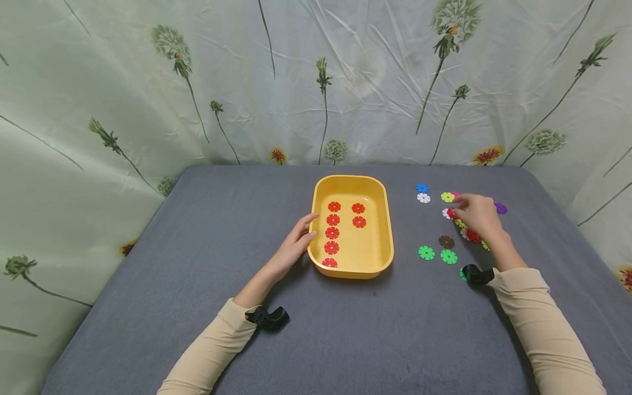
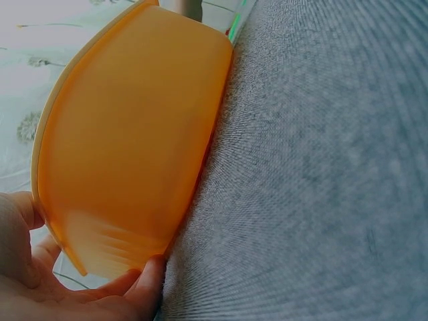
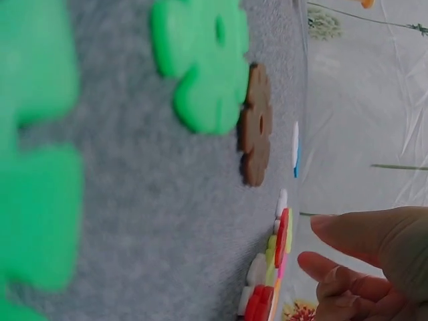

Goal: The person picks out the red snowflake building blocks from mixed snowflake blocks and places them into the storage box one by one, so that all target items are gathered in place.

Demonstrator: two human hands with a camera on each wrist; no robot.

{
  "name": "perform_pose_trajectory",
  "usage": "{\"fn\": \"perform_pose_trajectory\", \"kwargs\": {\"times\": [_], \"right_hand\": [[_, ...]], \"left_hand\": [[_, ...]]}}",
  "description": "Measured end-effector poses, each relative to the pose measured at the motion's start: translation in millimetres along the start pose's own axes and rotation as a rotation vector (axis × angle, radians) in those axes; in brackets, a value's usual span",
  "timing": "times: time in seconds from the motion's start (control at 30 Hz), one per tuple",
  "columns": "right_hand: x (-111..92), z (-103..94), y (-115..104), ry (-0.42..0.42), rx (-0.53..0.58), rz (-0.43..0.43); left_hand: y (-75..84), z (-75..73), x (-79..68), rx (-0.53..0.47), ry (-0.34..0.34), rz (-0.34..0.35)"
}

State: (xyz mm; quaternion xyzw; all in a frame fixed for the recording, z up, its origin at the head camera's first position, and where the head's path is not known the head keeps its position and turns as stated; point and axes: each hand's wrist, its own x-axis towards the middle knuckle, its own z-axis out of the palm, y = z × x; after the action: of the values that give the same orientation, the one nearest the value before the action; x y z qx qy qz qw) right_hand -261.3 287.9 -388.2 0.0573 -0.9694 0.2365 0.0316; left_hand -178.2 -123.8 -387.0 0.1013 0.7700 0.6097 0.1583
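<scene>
A yellow plastic basin (image 1: pixel 375 241) stands on the table, with several red flower-shaped discs (image 1: pixel 333 220) lying on its floor in two columns. My left hand (image 1: pixel 291 247) holds the basin's left side, the thumb and a finger at the rim; in the left wrist view, other fingers lie against the outer wall (image 2: pixel 134 134). Over a loose cluster of coloured discs on the right is my right hand (image 1: pixel 479 216), its thumb and index finger apart just above a red disc (image 1: pixel 451 214). Nothing shows between those fingertips in the right wrist view.
Green discs (image 1: pixel 449 256) and a brown disc (image 1: pixel 446 242) lie nearer the basin than the cluster. Behind them are a blue disc (image 1: pixel 422 188) and a white disc (image 1: pixel 423 198). A purple disc (image 1: pixel 501 208) is at the far right. A dandelion-print curtain (image 1: pixel 276 82) hangs behind the grey table.
</scene>
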Motion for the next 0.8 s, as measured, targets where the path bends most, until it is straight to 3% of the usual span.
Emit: {"fn": "perform_pose_trajectory", "kwargs": {"times": [0.17,0.47,0.8], "right_hand": [[2.5,-0.2,4.6,-0.093,-0.02,0.059],[6.1,-4.8,7.7,-0.163,-0.05,0.09],[6.8,-4.5,9.8,-0.162,-0.043,0.1]], "left_hand": [[-0.7,0.2,0.7,0.003,-0.003,-0.004],[-1.4,0.1,1.3,-0.001,-0.007,0.002],[-2.5,0.3,1.7,0.012,-0.003,0.009]]}}
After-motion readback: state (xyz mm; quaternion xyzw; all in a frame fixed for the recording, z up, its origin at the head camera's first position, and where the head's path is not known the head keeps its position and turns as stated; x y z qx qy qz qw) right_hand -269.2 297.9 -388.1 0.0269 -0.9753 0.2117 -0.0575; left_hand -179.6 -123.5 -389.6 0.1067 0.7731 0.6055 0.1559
